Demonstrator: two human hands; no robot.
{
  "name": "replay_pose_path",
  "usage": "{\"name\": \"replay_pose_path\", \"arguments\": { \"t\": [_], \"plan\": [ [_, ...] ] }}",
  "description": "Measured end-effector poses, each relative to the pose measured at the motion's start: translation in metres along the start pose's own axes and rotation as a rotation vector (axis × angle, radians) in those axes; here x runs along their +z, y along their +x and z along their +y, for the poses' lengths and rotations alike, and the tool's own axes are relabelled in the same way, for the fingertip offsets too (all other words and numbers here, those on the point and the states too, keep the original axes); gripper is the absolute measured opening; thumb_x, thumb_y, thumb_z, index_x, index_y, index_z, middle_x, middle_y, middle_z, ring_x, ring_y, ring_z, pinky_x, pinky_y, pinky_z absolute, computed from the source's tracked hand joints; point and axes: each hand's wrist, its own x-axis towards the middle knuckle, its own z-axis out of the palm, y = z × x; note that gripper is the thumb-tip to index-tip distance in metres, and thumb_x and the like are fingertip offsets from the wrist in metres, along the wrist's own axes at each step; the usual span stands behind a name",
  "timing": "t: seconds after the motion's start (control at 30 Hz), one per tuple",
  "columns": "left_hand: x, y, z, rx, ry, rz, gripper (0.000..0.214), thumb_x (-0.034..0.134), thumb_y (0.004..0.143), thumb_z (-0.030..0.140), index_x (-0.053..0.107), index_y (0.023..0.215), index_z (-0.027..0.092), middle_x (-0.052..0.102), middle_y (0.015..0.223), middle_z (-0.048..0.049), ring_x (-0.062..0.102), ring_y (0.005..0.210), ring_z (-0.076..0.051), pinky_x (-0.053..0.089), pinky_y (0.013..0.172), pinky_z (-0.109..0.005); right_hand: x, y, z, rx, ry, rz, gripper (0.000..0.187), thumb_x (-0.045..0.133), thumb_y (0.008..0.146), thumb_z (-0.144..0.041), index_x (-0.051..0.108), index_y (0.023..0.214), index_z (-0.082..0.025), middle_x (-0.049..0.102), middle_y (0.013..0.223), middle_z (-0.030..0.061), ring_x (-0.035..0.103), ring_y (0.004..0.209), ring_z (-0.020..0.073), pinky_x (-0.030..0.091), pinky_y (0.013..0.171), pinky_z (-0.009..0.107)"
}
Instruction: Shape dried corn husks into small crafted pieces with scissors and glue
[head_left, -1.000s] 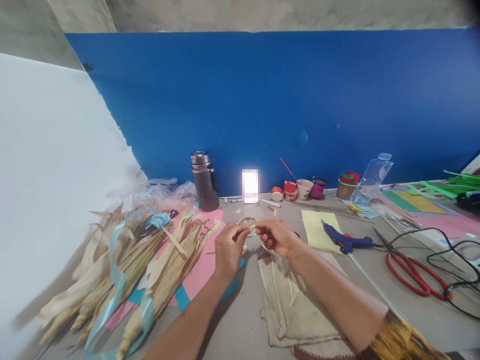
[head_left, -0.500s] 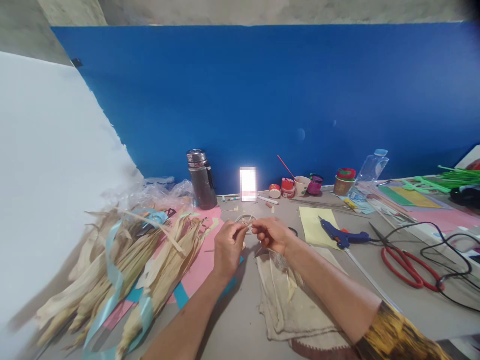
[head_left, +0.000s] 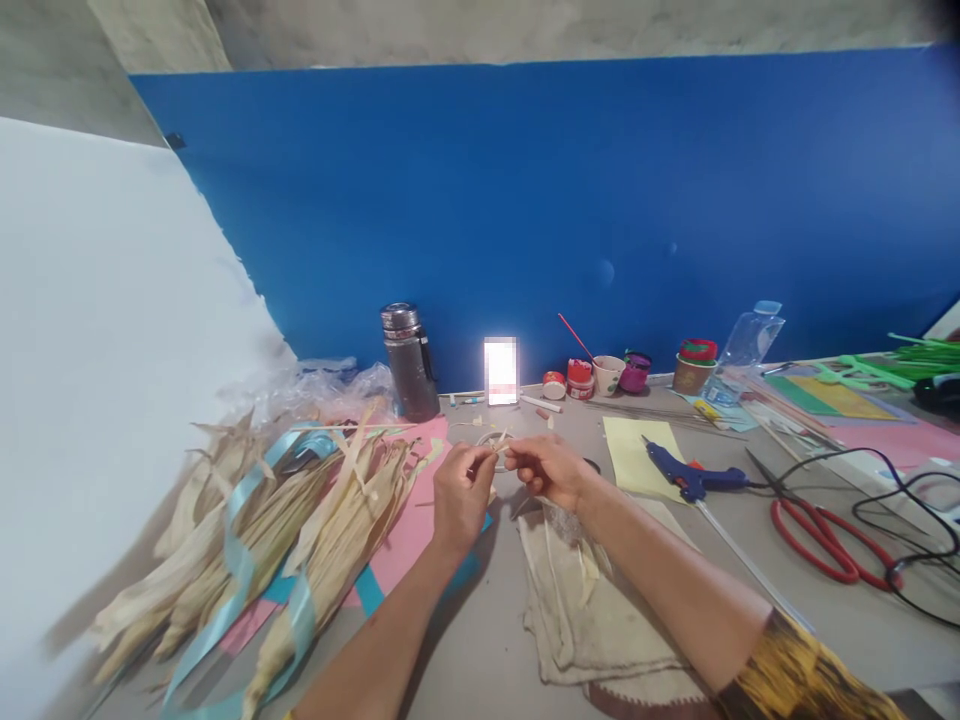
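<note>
My left hand (head_left: 459, 496) and my right hand (head_left: 546, 467) meet over the middle of the grey table, fingertips pinched together. Between them they hold a small pale strip of dried husk (head_left: 499, 447), too small to see in detail. Behind the fingertips lies a roll of clear tape (head_left: 491, 441). A beige cloth (head_left: 592, 610) lies under my right forearm. A large pile of dried corn husks (head_left: 247, 540) tied with light blue ribbon (head_left: 238, 560) lies to the left on pink paper (head_left: 409, 525).
A blue glue gun (head_left: 690, 476) rests on yellow paper (head_left: 634, 455). Red-handled scissors (head_left: 814, 525) and black cables (head_left: 907, 510) lie at the right. A dark flask (head_left: 409, 362), paint pots (head_left: 579, 380), cups and a plastic bottle (head_left: 746, 345) line the blue back wall.
Both hands stay pinched on the strip at nearly the same spot. The view shifts slightly with my head.
</note>
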Motion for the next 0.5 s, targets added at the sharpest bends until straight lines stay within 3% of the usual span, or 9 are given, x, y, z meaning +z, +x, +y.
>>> {"name": "replay_pose_path", "arguments": {
  "t": [0.17, 0.27, 0.4, 0.5],
  "plan": [
    [-0.002, 0.004, 0.009, -0.216, -0.136, -0.004, 0.021, 0.068, 0.08, 0.037, 0.073, 0.075, 0.017, 0.063, 0.064, -0.0005, 0.057, 0.054, -0.013, 0.045, 0.055, -0.024, -0.004, 0.003, 0.003, -0.168, -0.104, 0.022, 0.019, 0.077, 0.065, -0.024, 0.069, 0.08, -0.016, 0.067, 0.07, -0.0002, 0.05, 0.049, 0.0054, 0.025, 0.038, 0.014],
    [-0.003, 0.006, 0.012, -0.347, -0.216, -0.025, 0.025, 0.071, 0.077, 0.039, 0.074, 0.077, 0.015, 0.061, 0.053, 0.0005, 0.055, 0.05, -0.014, 0.044, 0.054, -0.024, -0.003, 0.003, 0.005, -0.297, -0.195, 0.063, 0.023, 0.08, 0.062, -0.028, 0.069, 0.079, -0.018, 0.062, 0.063, -0.003, 0.052, 0.052, 0.0082, 0.03, 0.041, 0.017],
    [-0.002, 0.007, 0.013, -0.355, -0.301, -0.015, 0.026, 0.075, 0.073, 0.041, 0.074, 0.075, 0.015, 0.061, 0.053, 0.0004, 0.055, 0.05, -0.013, 0.044, 0.053, -0.024, 0.003, 0.002, 0.006, -0.486, -0.304, 0.056, 0.017, 0.077, 0.067, -0.031, 0.066, 0.071, -0.018, 0.06, 0.06, -0.0028, 0.051, 0.05, 0.0091, 0.037, 0.046, 0.021],
    [0.0, 0.006, 0.012, -0.345, -0.348, -0.024, 0.025, 0.076, 0.071, 0.04, 0.073, 0.072, 0.015, 0.061, 0.054, 0.0007, 0.054, 0.048, -0.013, 0.044, 0.053, -0.025, 0.005, 0.001, 0.007, -0.544, -0.359, 0.084, 0.012, 0.074, 0.068, -0.027, 0.065, 0.068, -0.019, 0.062, 0.061, -0.0027, 0.051, 0.051, 0.0098, 0.041, 0.048, 0.022]
  ]
}}
